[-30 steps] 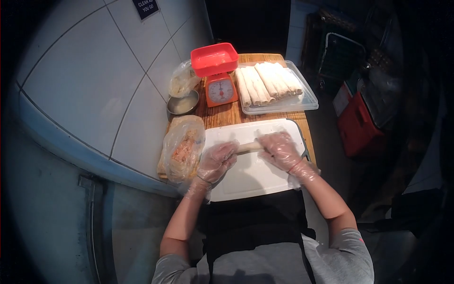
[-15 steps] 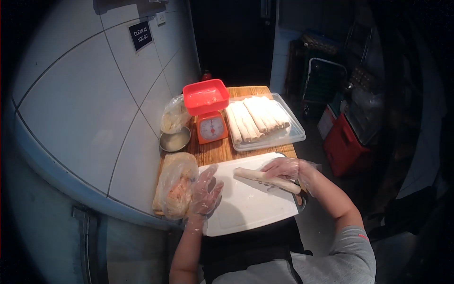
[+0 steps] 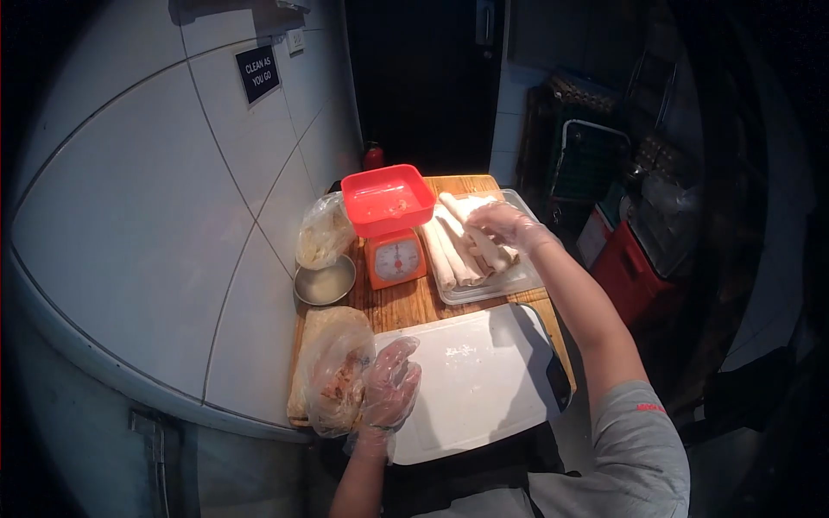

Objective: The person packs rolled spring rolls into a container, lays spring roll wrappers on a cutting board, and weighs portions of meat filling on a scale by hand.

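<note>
Step in hand, as judged: placing a pale roll point(image 3: 489, 250) among the other rolls point(image 3: 447, 259) in the clear tray point(image 3: 466, 300); right hand point(image 3: 503, 223) appears closed on it, left hand point(image 3: 390, 388) loosely curled, empty, beside the plastic bag point(image 3: 341, 393); next move calls for aligning the roll, then loosening the fingers

Gloved right hand point(image 3: 501, 224) on white roll point(image 3: 490, 249)

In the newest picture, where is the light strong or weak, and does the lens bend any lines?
Head view: rolls and board brightly lit, shadow across parts of the board; head view: background dim at right, corners black; head view: wall tile lines visibly curved.
</note>
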Demonstrator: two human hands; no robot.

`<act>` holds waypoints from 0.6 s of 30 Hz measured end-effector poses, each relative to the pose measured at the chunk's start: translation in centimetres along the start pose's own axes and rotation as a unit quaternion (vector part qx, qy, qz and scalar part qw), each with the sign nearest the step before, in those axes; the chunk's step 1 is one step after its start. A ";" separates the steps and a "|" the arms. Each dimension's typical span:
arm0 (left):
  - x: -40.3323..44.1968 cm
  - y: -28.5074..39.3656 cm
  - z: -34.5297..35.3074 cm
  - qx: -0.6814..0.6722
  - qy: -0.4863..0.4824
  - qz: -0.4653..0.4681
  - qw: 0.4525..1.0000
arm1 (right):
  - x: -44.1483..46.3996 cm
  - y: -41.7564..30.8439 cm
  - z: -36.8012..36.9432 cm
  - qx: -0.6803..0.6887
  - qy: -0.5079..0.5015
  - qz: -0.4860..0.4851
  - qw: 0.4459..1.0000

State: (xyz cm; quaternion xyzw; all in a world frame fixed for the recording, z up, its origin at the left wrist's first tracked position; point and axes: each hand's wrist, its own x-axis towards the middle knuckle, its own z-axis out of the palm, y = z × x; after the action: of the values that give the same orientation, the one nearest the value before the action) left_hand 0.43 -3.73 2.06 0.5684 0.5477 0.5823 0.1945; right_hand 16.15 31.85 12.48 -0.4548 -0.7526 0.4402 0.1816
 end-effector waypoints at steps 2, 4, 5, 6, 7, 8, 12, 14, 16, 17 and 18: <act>-0.1 0.2 -0.1 0.006 -0.003 0.000 1.000 | 5.0 2.3 0.2 -0.422 0.011 -0.100 0.901; -0.1 0.4 -0.1 0.021 -0.010 0.004 1.000 | -1.1 -0.5 0.2 -0.212 0.126 -0.065 0.967; 0.0 0.4 -0.1 0.028 -0.016 0.011 0.999 | -2.7 -0.4 -0.4 -0.144 0.112 -0.080 0.980; 0.0 0.3 -0.1 0.036 -0.023 0.017 0.999 | -4.3 0.0 -0.8 -0.074 0.098 -0.095 0.988; 0.1 0.3 -0.1 0.042 -0.032 0.024 0.998 | -6.0 0.7 -0.7 -0.014 0.114 -0.080 0.990; 0.2 0.4 0.0 0.049 -0.042 0.025 0.998 | -8.0 1.6 -0.7 0.045 0.130 -0.066 0.988; 1.6 -0.2 0.9 0.047 -0.076 0.015 0.996 | -14.5 7.4 -3.2 0.123 0.065 0.007 0.990; 2.9 0.2 1.7 0.081 -0.073 0.054 0.993 | -16.3 10.6 -4.3 0.206 0.095 0.047 0.973; 5.9 1.7 3.4 0.154 -0.064 0.140 0.976 | -17.1 12.6 -4.9 0.252 0.129 0.066 0.957; 7.4 2.3 4.5 0.187 -0.060 0.179 0.964 | -17.3 13.4 -5.2 0.254 0.149 0.065 0.953; 9.2 2.2 6.0 0.213 -0.062 0.212 0.952 | -17.3 13.9 -5.3 0.256 0.169 0.063 0.950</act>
State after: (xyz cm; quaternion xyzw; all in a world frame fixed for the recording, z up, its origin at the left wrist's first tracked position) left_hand 3.99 5.85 6.60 0.7347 0.5129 0.4433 -0.0259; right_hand 36.03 22.59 6.07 -0.5070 -0.5425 0.5455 0.3887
